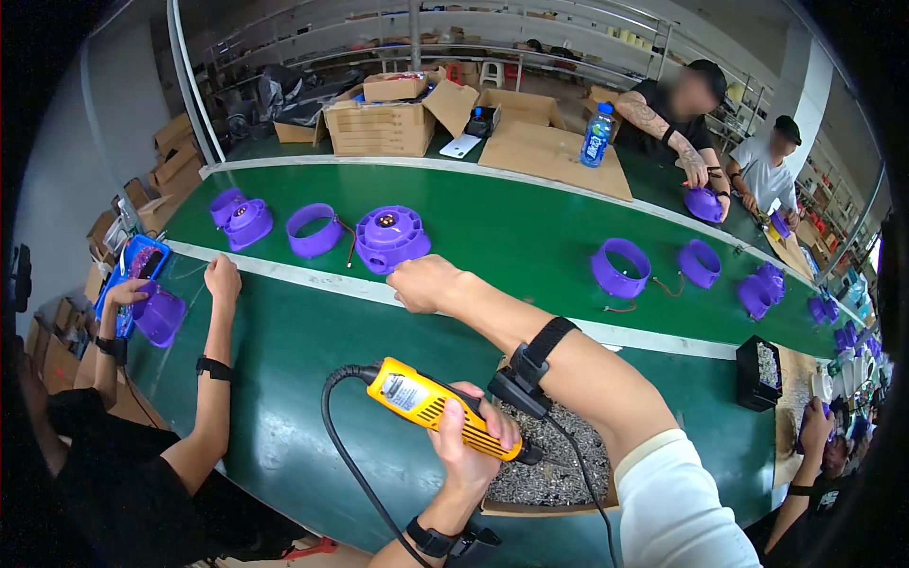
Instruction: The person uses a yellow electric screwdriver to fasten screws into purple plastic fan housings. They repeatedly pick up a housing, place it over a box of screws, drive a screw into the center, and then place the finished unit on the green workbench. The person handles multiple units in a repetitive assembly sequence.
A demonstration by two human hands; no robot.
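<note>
My left hand (466, 437) is wrapped round a yellow electric screwdriver (407, 390) with black vents and a black cable. The tool lies slanted, its black nose over a shallow cardboard box (551, 510) of small metal screws (578, 437). My right arm reaches across above the box. At its end my right hand (431, 283) is closed, at the near lower edge of a purple round housing (392, 239) with a bright metal centre. What its fingers hold, if anything, is hidden.
Purple rings (313, 231) and more housings (248, 224) stand along the green belt (502, 237). At left a co-worker's hand holds a purple part (159, 314) by a blue tray (118, 270). A black bin (758, 373) stands at right. Other people work across the belt near a bottle (597, 137).
</note>
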